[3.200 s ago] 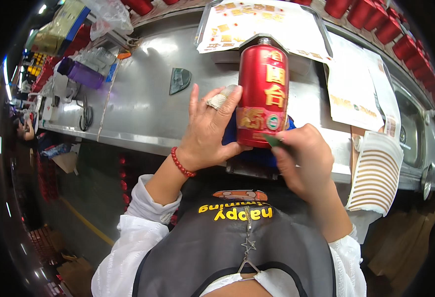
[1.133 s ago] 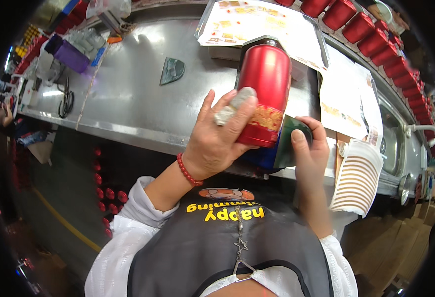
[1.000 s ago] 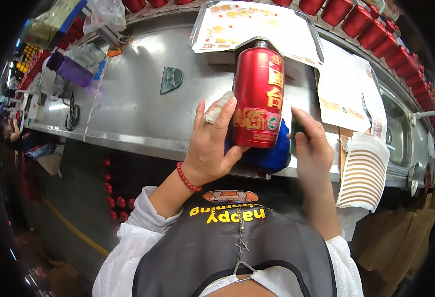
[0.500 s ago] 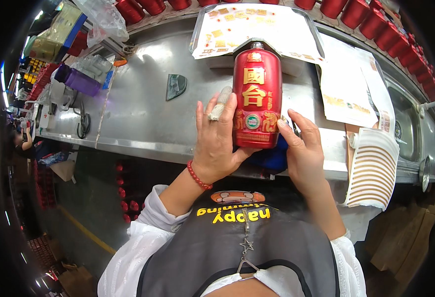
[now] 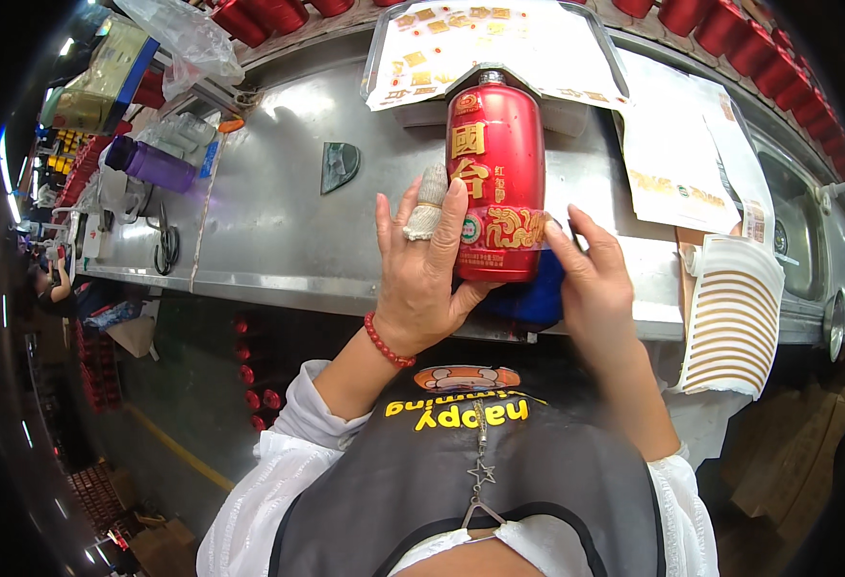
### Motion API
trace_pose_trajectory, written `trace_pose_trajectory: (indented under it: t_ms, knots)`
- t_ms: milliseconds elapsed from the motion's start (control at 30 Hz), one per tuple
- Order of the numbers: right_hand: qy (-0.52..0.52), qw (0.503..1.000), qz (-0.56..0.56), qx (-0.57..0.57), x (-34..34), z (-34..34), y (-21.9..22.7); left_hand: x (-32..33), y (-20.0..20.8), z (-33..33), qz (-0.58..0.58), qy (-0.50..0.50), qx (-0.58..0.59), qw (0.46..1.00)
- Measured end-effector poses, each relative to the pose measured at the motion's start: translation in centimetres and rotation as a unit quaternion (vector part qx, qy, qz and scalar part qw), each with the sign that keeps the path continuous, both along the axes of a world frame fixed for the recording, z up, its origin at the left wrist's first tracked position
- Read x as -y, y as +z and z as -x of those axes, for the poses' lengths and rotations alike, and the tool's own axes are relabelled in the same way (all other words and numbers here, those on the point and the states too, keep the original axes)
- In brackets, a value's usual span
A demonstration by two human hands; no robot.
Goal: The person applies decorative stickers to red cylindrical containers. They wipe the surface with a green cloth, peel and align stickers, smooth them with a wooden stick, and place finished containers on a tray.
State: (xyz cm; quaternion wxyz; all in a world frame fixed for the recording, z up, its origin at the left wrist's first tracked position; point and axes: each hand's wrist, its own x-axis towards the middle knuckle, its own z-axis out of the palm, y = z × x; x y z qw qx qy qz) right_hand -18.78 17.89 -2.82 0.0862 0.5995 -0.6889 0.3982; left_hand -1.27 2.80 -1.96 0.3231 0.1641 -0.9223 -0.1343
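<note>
A glossy red bottle [image 5: 514,178] with gold characters lies tilted away from me, its dark neck at the far end. My left hand [image 5: 422,255] grips its left side, fingers along the surface and thumb near the base. One finger wears a pale cloth cover [image 5: 426,204]; a red bead bracelet circles the wrist. Around the bottle's lower part runs a gold dragon sticker [image 5: 516,228] beside a small green round mark. At its right end, the fingertips of my right hand [image 5: 591,264] pinch the sticker's edge. Blue material [image 5: 528,303] shows beneath the bottle.
Behind the bottle stands a tray [image 5: 371,72] of gold stickers. White sticker sheets [image 5: 668,173] and a striped sheet [image 5: 733,317] lie right, near a sink [image 5: 797,245]. A dark stone-like piece [image 5: 340,167], purple bottle [image 5: 158,165] and cable [image 5: 165,240] are left; red bottles [image 5: 716,43] line the back.
The bottle has turned, carrying its gold characters and green mark leftward and showing more of the dragon sticker. My right hand remains by its right side.
</note>
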Motion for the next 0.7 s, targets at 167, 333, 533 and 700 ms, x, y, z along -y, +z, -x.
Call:
trace_pose_trajectory:
  t_ms: [167, 333, 533, 700]
  knots:
    - [-0.053, 0.964, 0.084, 0.247, 1.4, 0.1, 4.6, 0.0, -0.4, 0.1, -0.028, -0.019, -0.009, 0.999]
    - [0.009, 0.952, 0.044, 0.303, 5.1, -0.7, 4.5, -0.1, -0.9, -0.2, -0.055, -0.004, 0.008, 0.998]
    - [-0.019, 0.875, 0.102, 0.472, 3.1, -0.1, 1.8, 0.1, -1.7, -0.5, -0.118, -0.007, 0.010, 0.993]
    - [-0.059, 0.896, 0.075, 0.433, 2.9, 0.8, 0.0, 0.0, -1.3, -0.5, -0.095, -0.012, 0.004, 0.995]
